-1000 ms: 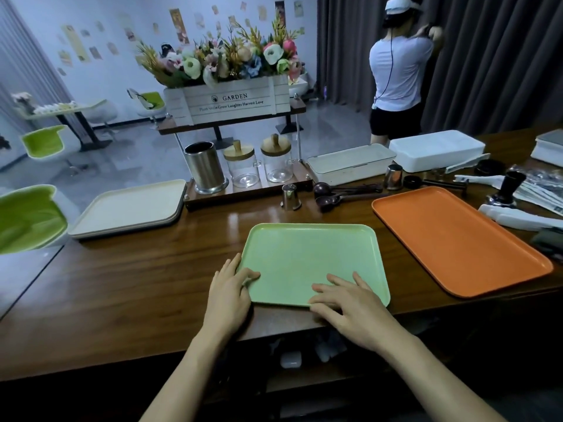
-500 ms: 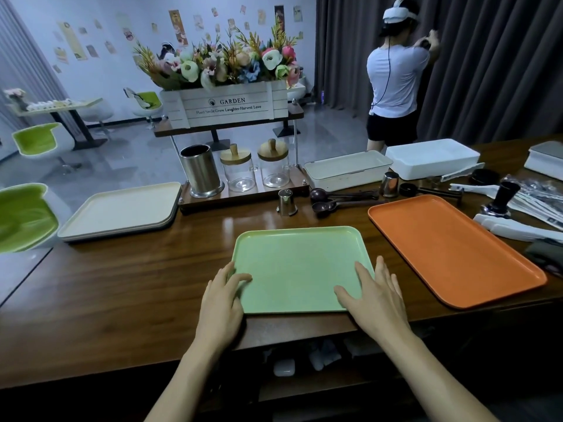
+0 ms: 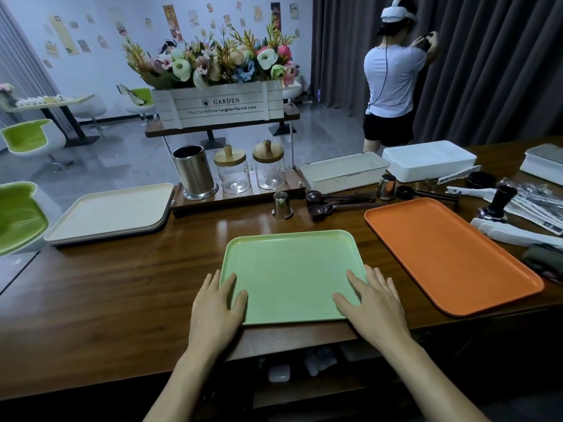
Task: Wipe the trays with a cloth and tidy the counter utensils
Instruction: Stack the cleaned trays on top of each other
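Worktop [image 3: 122,284], near edge: my left hand [image 3: 217,306] and right hand [image 3: 373,303] lie flat, fingers released, on the green tray [image 3: 289,269] near corners

On the front of the white wooden flower crate [image 3: 224,107], "GARDEN" is printed beside a small round emblem, and below it "Plant Smile·Grow Laughter·Harvest Love" is written. The posters [image 3: 171,13] on the far wall cannot be read.

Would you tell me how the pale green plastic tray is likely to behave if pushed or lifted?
The pale green rectangular plastic tray looks thin and flat, so probably stiff and light. On the glossy wooden counter it would likely slide easily. Its raised rim should give the left hand and right hand purchase.
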`<action>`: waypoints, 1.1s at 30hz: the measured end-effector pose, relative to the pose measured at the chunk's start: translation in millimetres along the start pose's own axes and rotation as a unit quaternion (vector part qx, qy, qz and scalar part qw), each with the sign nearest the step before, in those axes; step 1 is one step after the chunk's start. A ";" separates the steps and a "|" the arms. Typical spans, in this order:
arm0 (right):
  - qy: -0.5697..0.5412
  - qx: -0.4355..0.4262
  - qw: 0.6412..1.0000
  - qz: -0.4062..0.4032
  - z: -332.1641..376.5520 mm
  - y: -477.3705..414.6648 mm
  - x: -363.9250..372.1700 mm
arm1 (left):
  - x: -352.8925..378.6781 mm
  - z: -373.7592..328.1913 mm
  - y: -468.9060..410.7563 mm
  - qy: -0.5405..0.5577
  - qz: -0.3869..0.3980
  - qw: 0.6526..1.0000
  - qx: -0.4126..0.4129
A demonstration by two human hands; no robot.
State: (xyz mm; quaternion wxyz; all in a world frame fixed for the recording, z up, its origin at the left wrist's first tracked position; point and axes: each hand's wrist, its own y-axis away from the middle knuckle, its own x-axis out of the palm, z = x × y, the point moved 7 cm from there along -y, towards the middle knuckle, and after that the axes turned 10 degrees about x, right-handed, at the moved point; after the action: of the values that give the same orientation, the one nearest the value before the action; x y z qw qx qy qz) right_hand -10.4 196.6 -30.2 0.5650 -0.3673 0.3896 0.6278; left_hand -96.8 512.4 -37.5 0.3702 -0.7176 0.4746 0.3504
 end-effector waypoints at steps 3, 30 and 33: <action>-0.009 -0.011 1.000 0.008 2.5 -0.9 -0.8 | -2.9 -0.2 -0.3 0.015 0.010 1.000 -0.011; -0.080 -0.057 0.994 0.037 247.7 24.0 77.2 | -165.2 193.1 -3.3 0.080 -0.085 0.991 -0.062; -0.089 -0.068 0.993 0.031 296.3 23.3 84.2 | -199.3 228.8 -13.5 0.071 -0.105 0.989 -0.070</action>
State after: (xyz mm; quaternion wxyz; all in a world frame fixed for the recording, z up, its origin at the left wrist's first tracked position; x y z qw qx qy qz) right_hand -47.6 498.7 22.0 0.5515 -0.3353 0.3059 0.6999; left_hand -179.3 797.9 25.5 0.3197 -0.8107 0.3957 0.2900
